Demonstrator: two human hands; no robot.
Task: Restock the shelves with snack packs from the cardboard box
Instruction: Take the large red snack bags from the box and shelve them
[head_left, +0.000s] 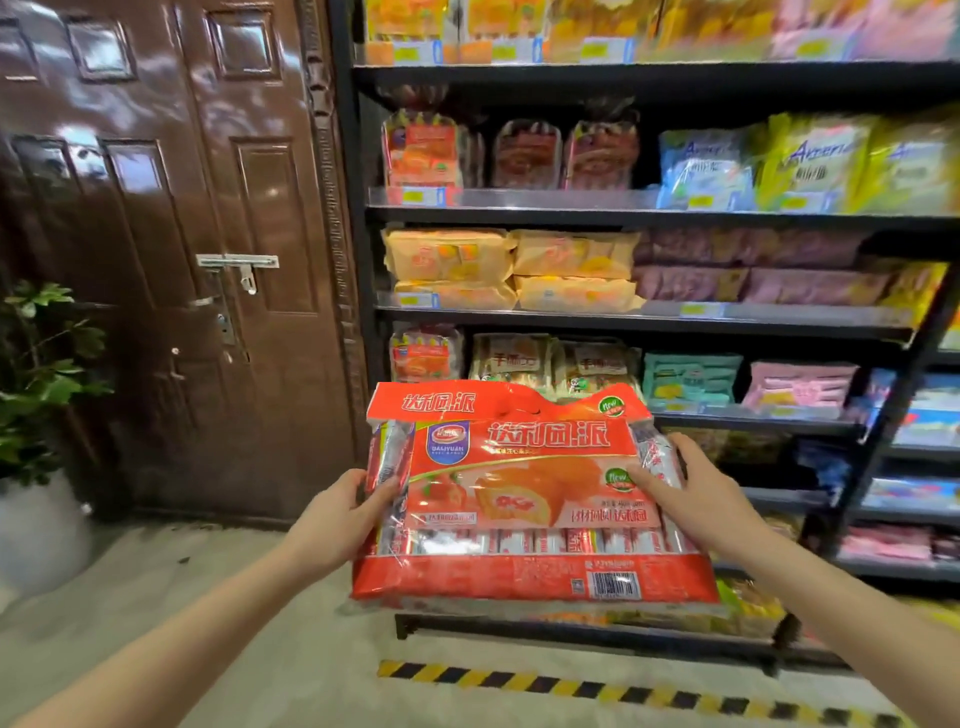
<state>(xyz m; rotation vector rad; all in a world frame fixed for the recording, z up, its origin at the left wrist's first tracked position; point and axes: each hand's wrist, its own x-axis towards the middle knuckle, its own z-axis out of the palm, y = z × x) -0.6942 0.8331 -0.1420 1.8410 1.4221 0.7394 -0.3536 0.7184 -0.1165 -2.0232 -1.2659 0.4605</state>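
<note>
A large red snack pack (524, 499) with orange cake pictures is held upright in front of me, facing me. My left hand (337, 514) grips its left edge and my right hand (696, 493) grips its right edge. Behind it stands a black metal shelf unit (623, 208) with several levels of snack packs. A matching red pack (426, 356) stands at the left end of the shelf level just above the held pack, and another (423, 150) two levels higher. The cardboard box is not in view.
A glossy brown door (208, 234) with a metal latch is left of the shelves. A potted plant (41, 374) in a white pot stands at the far left. Yellow-black hazard tape (623, 691) runs along the floor before the shelf base.
</note>
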